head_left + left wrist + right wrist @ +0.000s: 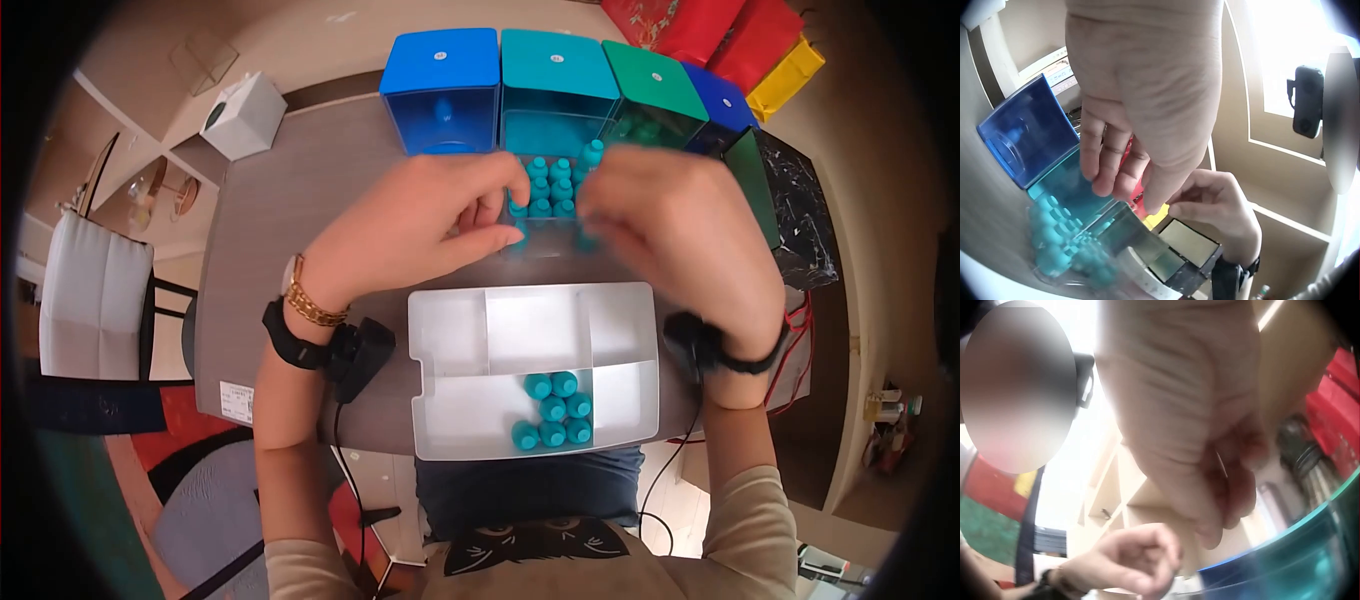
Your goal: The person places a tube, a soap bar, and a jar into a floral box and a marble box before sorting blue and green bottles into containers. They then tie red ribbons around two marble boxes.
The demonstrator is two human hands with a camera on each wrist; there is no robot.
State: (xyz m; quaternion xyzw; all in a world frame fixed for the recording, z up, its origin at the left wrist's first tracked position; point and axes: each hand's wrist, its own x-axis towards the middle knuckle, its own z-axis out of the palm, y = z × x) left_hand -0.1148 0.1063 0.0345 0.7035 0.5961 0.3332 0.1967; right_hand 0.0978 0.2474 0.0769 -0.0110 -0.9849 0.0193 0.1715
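**Teal bottles, in tray and container**

Lying in the wide near compartment of a white tray (455,412): seven teal bottles (552,408), touching its right divider. Beyond, curling the left hand (420,220) loosely at the left side of a clear container (548,240), keeping thumb and forefinger apart. Bending the right hand (680,215) opposite, blurring; cannot tell whether fingers are meeting or clamping. Holding further teal bottles (540,190) inside. Farther, lining up: blue bin (440,62), teal bin (558,68), green bin (652,85), dark blue bin (722,105). Farthest, standing: red bags (740,58), yellow bag (788,80).
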